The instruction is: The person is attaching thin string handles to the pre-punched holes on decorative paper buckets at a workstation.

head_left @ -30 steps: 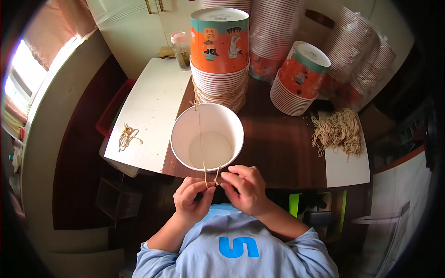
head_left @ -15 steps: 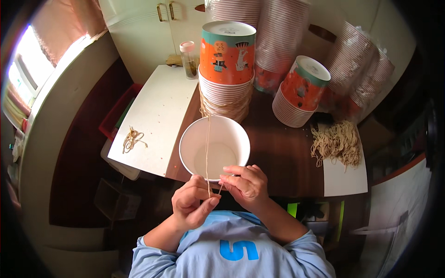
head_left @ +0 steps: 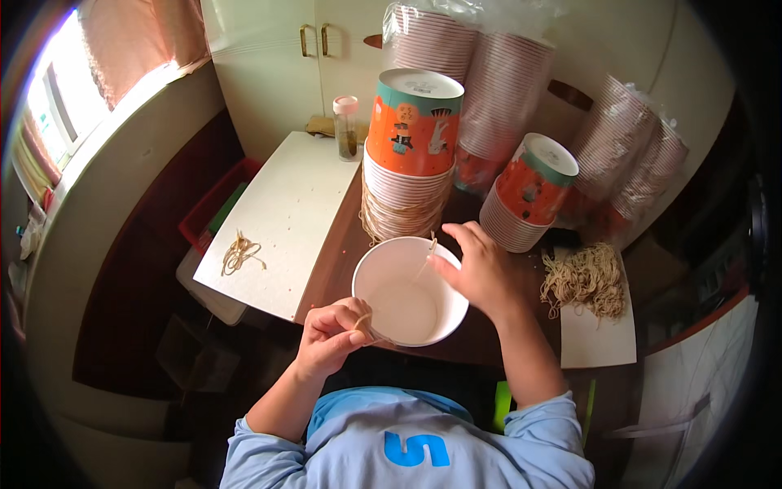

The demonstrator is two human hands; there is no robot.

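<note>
A white paper bucket (head_left: 411, 306), mouth up, leans at the dark table's near edge. By its near left rim my left hand (head_left: 334, 334) is closed in a pinch on a piece of thin beige cord (head_left: 362, 320). My right hand (head_left: 487, 273) reaches over the bucket's right rim with thumb and forefinger spread apart. Next to its thumb tip a cord end (head_left: 432, 243) stands at the far rim; a faint, blurred strand runs from it down into the bucket. Whether the thumb touches this cord I cannot tell.
Behind the bucket stands an upturned orange and green bucket stack (head_left: 414, 130) with cords looped around it. A shorter stack (head_left: 533, 191) and plastic-wrapped stacks (head_left: 505, 90) stand farther right. Cord piles lie right (head_left: 586, 281) and left (head_left: 242, 254). A lidded jar (head_left: 346, 130) stands behind.
My hands have parted: the right moved up and right to the far rim, its fingers spreading, while the left stayed low with the cord. The bucket appears farther right and lower in view.
</note>
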